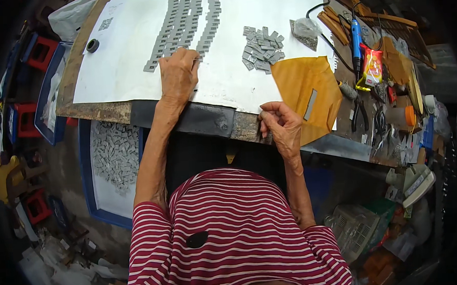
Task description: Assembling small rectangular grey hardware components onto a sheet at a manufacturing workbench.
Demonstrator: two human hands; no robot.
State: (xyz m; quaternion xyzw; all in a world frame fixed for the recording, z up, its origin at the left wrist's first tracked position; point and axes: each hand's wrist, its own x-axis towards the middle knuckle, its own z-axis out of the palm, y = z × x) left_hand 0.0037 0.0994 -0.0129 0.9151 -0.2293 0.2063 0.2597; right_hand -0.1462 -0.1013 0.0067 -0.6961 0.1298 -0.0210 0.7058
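On a white sheet [118, 71], small grey rectangular pieces [177, 23] lie overlapped in long slanting rows. My left hand [179, 77] is at the near end of these rows, its fingers curled down and closed; the fingertips and anything in them are hidden. My right hand [283, 126] is at the table's near edge, thumb and forefinger drawn together; anything between them is too small to make out. Right beside it lies a brown paper envelope [300, 83] with a grey strip [310, 105] on it. Beyond that hand is a loose pile of similar grey pieces [261, 48].
A dark ring [92, 45] sits at the sheet's left. A blue pen-shaped tool [356, 37], a red packet [372, 67] and pliers [359, 115] crowd the right side. Below the table at left stands a blue tray [88, 169] of many grey pieces.
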